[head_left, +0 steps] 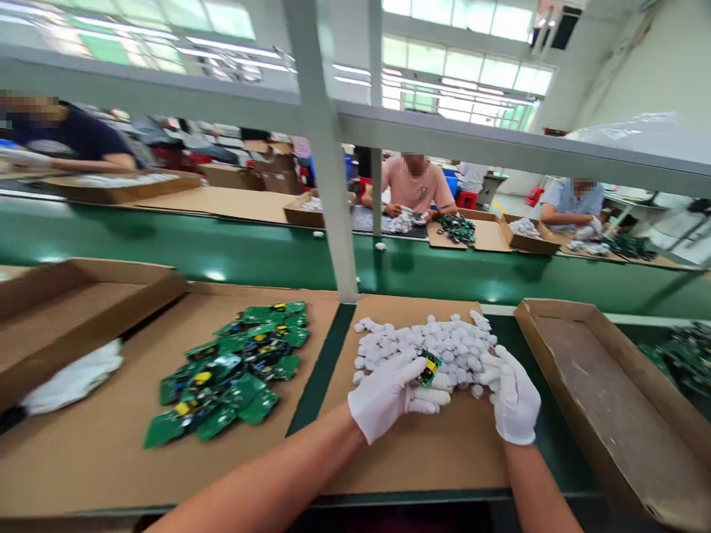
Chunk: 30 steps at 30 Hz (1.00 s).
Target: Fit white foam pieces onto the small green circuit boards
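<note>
My left hand (389, 392), in a white glove, pinches a small green circuit board (429, 368) with a yellow component between thumb and fingers. It is over the near edge of a pile of small white plastic pieces (427, 337). At the right edge of that pile is my right hand (514, 396), also gloved, with its fingers curled against the pieces. White glove and white pieces blend there, so what those fingers hold cannot be made out. To the left, a heap of green circuit boards (238, 370) lies on a cardboard sheet (111, 474).
Open cardboard trays stand at left (138, 285) and right (589, 355). A white glove (78, 377) lies by the left tray. A green conveyor belt (249, 255) runs behind, with a grey post (333, 185) before it. Co-workers sit across, including a person in pink (416, 185).
</note>
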Motion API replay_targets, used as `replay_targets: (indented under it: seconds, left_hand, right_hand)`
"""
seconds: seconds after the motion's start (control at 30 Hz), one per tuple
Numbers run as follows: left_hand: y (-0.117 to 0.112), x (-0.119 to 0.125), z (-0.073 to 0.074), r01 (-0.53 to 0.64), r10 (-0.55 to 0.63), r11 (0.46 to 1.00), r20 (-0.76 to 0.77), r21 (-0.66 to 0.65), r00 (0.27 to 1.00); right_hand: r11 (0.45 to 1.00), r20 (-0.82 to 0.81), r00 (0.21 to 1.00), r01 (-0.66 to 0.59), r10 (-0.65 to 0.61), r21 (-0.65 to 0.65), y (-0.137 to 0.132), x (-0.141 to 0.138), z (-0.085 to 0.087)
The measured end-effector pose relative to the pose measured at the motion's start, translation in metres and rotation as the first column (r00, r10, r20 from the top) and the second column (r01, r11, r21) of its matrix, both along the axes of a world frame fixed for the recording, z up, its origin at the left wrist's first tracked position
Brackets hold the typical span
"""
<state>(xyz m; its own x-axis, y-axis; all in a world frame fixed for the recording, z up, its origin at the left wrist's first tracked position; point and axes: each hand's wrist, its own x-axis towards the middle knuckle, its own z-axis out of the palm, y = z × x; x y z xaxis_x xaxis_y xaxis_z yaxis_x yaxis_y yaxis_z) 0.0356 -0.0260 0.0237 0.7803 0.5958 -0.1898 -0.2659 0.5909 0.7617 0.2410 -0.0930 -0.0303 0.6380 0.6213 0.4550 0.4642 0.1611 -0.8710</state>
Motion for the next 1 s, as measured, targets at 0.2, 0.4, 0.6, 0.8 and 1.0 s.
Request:
replay_targets:
  seconds: [0.2,0.4,0.6,0.8,1.0]
  left_hand:
    - [-0.014,0.034,-0.019,0.081,-0.079,0.972,0.017,-0.220,0.997]
    - [-0.022,0.030,-0.043,0.288,-0.294,0.938,-0.004,-0.191,0.956]
    - [-0.023,0.030,-0.050,0.392,-0.400,0.893,0.014,-0.222,0.917]
    - [-0.024,0.031,-0.055,0.388,-0.391,0.904,0.020,-0.181,0.920]
    - [-0.023,0.031,-0.051,0.364,-0.373,0.909,-0.009,-0.203,0.928]
  right_hand:
    - [0.973,0.217,0.975,0.102,-0.056,-0.209,-0.027,0.026,-0.009]
    - [0.930,0.396,0.916,0.088,0.065,-0.357,-0.042,0.034,-0.019]
    - [0.807,0.580,0.789,0.201,0.203,-0.555,-0.039,0.032,-0.022]
    - [0.816,0.547,0.824,0.210,0.149,-0.539,-0.039,0.040,-0.026]
    - [0.867,0.508,0.843,0.110,0.179,-0.487,-0.044,0.047,-0.024]
